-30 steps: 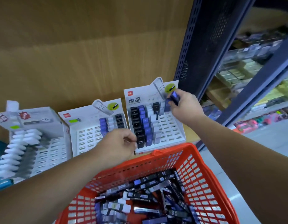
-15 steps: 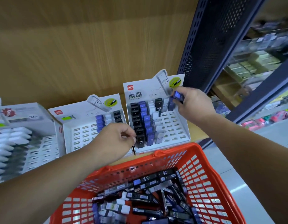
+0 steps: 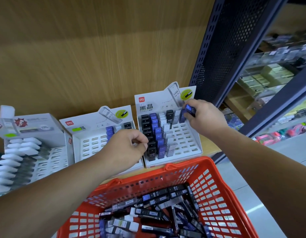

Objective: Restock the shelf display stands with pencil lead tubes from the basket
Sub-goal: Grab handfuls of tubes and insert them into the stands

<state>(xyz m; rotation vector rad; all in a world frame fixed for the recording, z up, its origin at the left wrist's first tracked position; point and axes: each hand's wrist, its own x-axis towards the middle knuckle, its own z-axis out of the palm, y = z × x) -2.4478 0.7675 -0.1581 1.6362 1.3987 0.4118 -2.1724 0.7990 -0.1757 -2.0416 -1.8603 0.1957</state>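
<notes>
Basket (image 3: 186, 162): red, lower centre, just below the stands; judged parked there so loose tubes (image 3: 154, 213) stay within reach

Right stand (image 3: 184, 140): centre-right; stock upright in stepped columns, so the labels read from the front

Middle stand (image 3: 90, 145): mostly bare slots

Left hand (image 3: 126, 148): centre, fingers curled at the black column (image 3: 148, 134); cannot tell whether it pinches anything

Right hand (image 3: 207, 117): pinches blue tube (image 3: 190, 109) at right stand's top row; long axis near upright, cap toward camera, base judged aimed at a slot

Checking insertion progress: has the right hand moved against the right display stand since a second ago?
Yes, slightly: the right hand with its blue tube dipped down the display stand, away from its yellow sticker.
</notes>
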